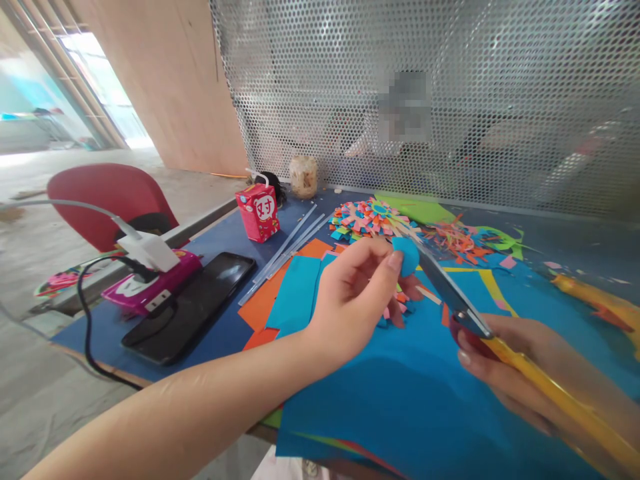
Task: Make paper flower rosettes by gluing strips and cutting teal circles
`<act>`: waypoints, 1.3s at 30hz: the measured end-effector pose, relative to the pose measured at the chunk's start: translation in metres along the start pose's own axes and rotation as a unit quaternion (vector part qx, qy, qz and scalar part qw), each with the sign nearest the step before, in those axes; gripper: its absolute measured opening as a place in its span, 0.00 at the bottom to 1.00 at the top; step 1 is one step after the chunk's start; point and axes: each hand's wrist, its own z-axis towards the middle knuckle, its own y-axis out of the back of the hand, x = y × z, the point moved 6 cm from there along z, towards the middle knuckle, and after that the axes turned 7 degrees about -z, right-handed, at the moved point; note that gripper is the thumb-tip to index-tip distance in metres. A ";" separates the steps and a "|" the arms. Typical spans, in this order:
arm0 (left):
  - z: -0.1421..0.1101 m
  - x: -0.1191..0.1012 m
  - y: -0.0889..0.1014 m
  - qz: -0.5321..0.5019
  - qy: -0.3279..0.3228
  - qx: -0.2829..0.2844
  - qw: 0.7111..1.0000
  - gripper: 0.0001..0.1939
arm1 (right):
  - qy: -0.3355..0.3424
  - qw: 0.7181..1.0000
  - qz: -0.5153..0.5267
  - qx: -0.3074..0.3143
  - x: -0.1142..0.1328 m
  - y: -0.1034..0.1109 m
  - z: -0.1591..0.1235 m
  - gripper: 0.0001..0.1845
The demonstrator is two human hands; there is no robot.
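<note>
My left hand (356, 293) is raised over the table and pinches a small round blue paper piece (406, 255) between thumb and fingers. My right hand (520, 363) grips yellow-handled scissors (453, 290), whose blades point up-left and meet the blue piece. Beneath both hands lies a large blue paper sheet (415, 400). A flower-like collage of small coloured paper bits (367, 219) lies just beyond the blades.
Orange and blue sheets (285, 287), clear glue sticks (287, 250), a red drink carton (259, 212), a black phone (193, 307), a pink device with white charger (150, 273), a jar (303, 176), paper scraps (457, 241). Perforated metal screen behind; red chair (107, 200) left.
</note>
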 end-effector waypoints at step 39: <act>-0.001 0.002 -0.002 0.007 -0.013 0.021 1.000 0.07 | -0.035 0.999 -0.008 0.007 0.000 0.001 0.000 0.18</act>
